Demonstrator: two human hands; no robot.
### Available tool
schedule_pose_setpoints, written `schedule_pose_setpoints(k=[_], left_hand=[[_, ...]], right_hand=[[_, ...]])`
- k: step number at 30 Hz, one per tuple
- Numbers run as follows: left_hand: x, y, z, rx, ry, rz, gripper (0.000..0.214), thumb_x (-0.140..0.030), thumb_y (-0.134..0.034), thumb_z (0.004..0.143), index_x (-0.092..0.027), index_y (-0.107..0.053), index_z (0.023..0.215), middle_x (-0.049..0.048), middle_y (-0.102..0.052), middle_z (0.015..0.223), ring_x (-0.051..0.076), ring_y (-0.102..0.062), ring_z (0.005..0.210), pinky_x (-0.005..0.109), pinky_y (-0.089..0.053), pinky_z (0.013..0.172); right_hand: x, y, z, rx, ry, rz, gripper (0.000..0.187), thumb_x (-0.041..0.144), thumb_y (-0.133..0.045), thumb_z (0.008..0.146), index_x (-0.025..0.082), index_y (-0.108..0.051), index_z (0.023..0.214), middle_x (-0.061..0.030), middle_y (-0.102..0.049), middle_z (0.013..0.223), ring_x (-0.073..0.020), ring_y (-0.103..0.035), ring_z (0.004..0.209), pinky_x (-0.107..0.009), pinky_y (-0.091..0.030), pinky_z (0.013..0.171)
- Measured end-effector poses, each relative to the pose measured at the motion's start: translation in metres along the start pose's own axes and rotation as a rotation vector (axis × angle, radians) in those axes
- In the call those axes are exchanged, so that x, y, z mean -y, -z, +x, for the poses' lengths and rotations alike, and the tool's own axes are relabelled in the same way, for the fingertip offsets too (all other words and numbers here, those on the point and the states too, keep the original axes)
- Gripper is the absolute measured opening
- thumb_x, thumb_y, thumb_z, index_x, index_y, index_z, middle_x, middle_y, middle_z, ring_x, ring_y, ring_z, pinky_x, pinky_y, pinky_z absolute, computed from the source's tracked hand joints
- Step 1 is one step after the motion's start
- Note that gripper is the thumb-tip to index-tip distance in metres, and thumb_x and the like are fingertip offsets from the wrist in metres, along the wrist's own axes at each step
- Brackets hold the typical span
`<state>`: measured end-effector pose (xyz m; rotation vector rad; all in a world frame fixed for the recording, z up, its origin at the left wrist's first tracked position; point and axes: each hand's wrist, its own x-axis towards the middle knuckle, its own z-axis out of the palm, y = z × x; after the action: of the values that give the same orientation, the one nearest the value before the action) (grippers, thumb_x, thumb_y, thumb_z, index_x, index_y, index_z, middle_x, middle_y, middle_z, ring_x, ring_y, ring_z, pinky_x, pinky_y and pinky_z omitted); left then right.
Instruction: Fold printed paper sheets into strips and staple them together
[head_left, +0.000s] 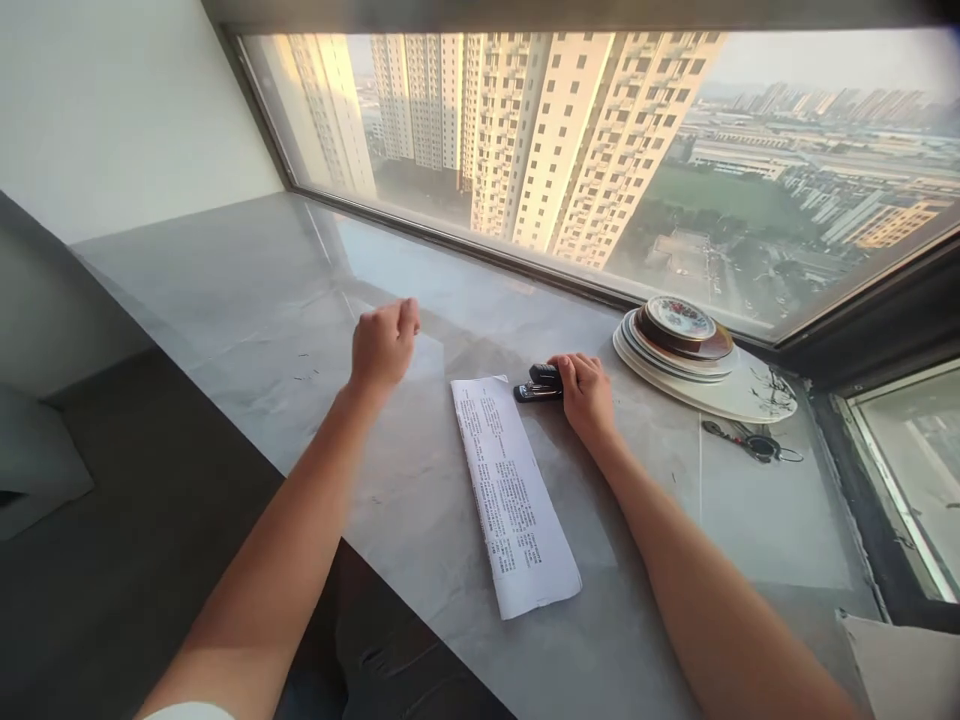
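Observation:
A folded printed paper (514, 492) lies lengthwise on the grey stone window ledge (247, 300). At its far end sits a small black stapler (537, 384). My right hand (586, 392) rests on the stapler with its fingers curled round it. My left hand (382, 345) hovers above the ledge to the left of the paper, fingers curled into a loose fist; nothing shows in it.
A stack of plates (701, 352) stands at the right by the window glass (600, 150). A dark pair of scissors or a similar tool (754, 440) lies in front of the plates. A few tiny specks, perhaps staples (304, 375), lie on the ledge at left. The ledge's near edge drops to a dark floor.

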<state>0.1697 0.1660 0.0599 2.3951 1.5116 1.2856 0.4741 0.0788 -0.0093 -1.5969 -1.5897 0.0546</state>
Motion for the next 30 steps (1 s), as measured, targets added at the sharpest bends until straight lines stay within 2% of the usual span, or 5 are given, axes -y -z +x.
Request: schedule_pose_setpoints(k=[9,17,21,26,30], left_hand=[[0.027,0.025,-0.128,0.339,0.206,0.342,0.047,-0.042,-0.045,0.103,-0.019,-0.056,0.142,0.0199,-0.048,0.155,0.037,-0.039,0.145,0.068,-0.023,0.119],[0.024,0.03,-0.12,0.355,0.265,0.325,0.047,-0.039,-0.044,0.101,-0.019,-0.057,0.142,0.0177,-0.047,0.157,0.035,-0.036,0.148,0.065,-0.021,0.122],[0.031,0.027,-0.12,0.335,0.275,0.342,0.047,-0.039,-0.046,0.1,-0.021,-0.058,0.142,0.0171,-0.048,0.156,0.034,-0.038,0.146,0.062,-0.021,0.121],[0.041,0.02,-0.119,0.337,0.264,0.357,0.05,-0.041,-0.041,0.1,-0.019,-0.058,0.141,0.0175,-0.048,0.155,0.034,-0.04,0.144,0.062,-0.024,0.119],[0.045,0.016,-0.115,0.337,0.263,0.378,0.05,-0.042,-0.039,0.1,-0.021,-0.058,0.141,0.0173,-0.049,0.154,0.034,-0.04,0.145,0.062,-0.026,0.117]], right_hand=[[0.0,0.001,-0.002,-0.106,-0.026,-0.013,0.046,0.049,-0.032,0.106,0.021,-0.068,0.104,-0.0099,-0.073,0.098,-0.0267,-0.055,0.092,-0.04,-0.041,0.086],[0.024,0.011,-0.019,-0.371,-0.124,-0.099,0.023,0.039,-0.044,0.094,0.027,-0.052,0.076,-0.0101,-0.062,0.078,-0.0304,-0.052,0.082,-0.045,-0.041,0.078],[0.043,0.023,-0.048,-0.221,-0.369,0.113,0.025,0.045,-0.054,0.08,0.025,-0.052,0.066,-0.0031,-0.057,0.062,-0.0227,-0.05,0.062,-0.037,-0.039,0.063],[0.079,0.061,-0.123,-0.391,-0.812,0.474,0.031,0.049,-0.055,0.074,0.025,-0.043,0.058,0.0018,-0.047,0.054,-0.0163,-0.043,0.05,-0.031,-0.037,0.05],[0.145,0.09,-0.208,-0.475,-0.683,0.295,0.034,0.054,-0.053,0.086,0.028,-0.054,0.064,0.0009,-0.05,0.058,-0.0215,-0.05,0.052,-0.037,-0.044,0.052]])
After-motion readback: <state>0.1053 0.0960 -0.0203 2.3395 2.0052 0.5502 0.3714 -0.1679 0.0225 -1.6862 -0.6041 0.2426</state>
